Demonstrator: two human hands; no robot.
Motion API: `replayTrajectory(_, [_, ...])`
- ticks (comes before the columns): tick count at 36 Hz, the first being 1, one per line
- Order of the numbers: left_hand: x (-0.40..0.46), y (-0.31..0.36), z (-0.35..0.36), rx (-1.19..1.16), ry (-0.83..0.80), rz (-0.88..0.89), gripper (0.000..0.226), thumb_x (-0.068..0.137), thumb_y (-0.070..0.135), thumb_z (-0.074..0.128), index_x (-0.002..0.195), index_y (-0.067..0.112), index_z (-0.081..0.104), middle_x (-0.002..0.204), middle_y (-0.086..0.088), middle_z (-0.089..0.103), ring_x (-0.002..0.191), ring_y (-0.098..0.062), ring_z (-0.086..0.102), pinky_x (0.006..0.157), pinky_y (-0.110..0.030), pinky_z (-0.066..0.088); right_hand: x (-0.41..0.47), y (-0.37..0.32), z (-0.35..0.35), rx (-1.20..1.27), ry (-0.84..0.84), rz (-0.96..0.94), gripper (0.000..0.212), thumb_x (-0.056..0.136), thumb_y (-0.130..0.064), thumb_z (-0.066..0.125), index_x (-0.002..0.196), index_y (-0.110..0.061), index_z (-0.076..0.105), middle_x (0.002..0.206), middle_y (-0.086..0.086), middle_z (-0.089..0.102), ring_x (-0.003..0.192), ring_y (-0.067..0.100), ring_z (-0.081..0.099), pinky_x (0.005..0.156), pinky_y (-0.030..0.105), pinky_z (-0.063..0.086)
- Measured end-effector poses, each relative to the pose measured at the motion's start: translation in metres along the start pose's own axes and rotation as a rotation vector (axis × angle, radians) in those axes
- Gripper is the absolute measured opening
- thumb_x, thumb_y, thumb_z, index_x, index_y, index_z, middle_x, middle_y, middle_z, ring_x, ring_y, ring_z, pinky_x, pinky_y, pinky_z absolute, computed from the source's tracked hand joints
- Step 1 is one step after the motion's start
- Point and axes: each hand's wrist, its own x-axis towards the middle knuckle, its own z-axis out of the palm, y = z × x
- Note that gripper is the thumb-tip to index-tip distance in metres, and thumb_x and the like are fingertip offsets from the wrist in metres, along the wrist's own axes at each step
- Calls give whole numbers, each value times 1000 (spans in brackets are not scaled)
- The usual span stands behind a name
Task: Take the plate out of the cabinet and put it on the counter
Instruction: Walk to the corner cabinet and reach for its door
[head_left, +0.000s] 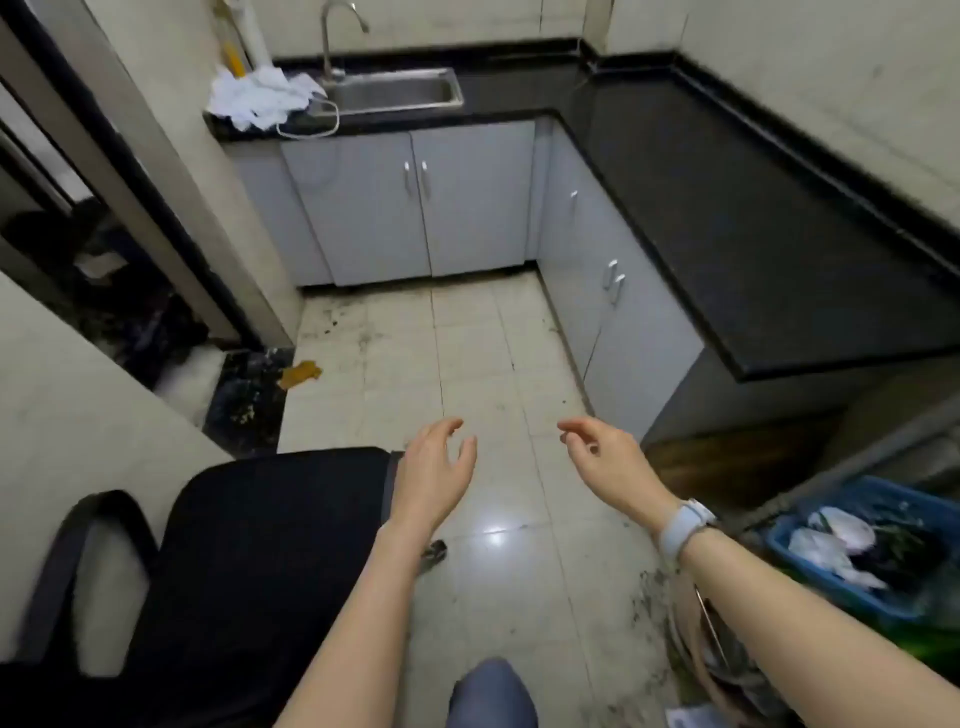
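- No plate shows anywhere; the cabinet (431, 208) doors under the counter (727, 218) are all shut, so whatever they hold is hidden.
- The left hand (434, 470) is held out over the floor, palm turned inward, fingers (447, 428) loosely spread and slightly curled, holding nothing.
- The right hand (605, 457) mirrors it (a pale watch (685, 527) sits on that wrist), palm inward, fingers (574, 428) curled a little and parted, also empty.
- The two hands face each other with a gap between them, neither touching anything.
- The paired doors below the sink (400, 93) lie well beyond both sets of fingertips, straight ahead.
- The side cabinet doors (613, 291) stand beyond and to the right of the right fingers, apart from them.
- The dark counter runs above those doors, farther right of the fingers, its near stretch bare.
- A black chair (249, 561) sits just left of the left forearm.
- A blue bin (862, 551) lies right of the right wrist.
- White crumpled cloth (260, 96) rests beside the sink, far ahead-left.
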Motion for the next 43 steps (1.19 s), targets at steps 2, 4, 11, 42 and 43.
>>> replayTrajectory(2, [6,-15,11,-34,-13,-82,39,93,29,47,128,12,49,135,-7,53,126,-21,46,108,-38,37,9,13,10,10,-46,61,29,91,-19,43,116,-13,58,116,9,66,108,21,59,96,38,47])
replayTrajectory(4, [16,-30,19,-36,-44,-144,39,92,27,48,127,9,50,134,-9,54,125,-23,47,108,-39,37,18,23,19,4,-104,116,30,92,-18,42,116,-11,57,116,11,65,109,23,58,97,37,46])
replayTrajectory(11, [125,-58,18,-66,-50,-233,37,93,27,46,124,7,52,133,-12,54,124,-24,47,105,-35,36,132,32,35,-37,-219,183,31,92,-17,38,115,-10,57,114,11,66,109,23,58,93,31,43])
replayTrajectory(42, [705,17,10,83,-246,-244,31,92,23,48,117,8,58,118,-13,66,106,-25,60,90,-27,43,688,40,-29,147,-149,373,30,92,-12,39,117,-7,55,119,15,63,110,26,56,91,28,40])
replayTrajectory(43, [727,27,11,87,-255,-237,32,92,23,47,118,8,58,119,-12,65,106,-25,60,90,-27,43,708,42,-36,143,-148,382,31,92,-13,39,118,-8,54,120,14,62,111,26,55,92,29,41])
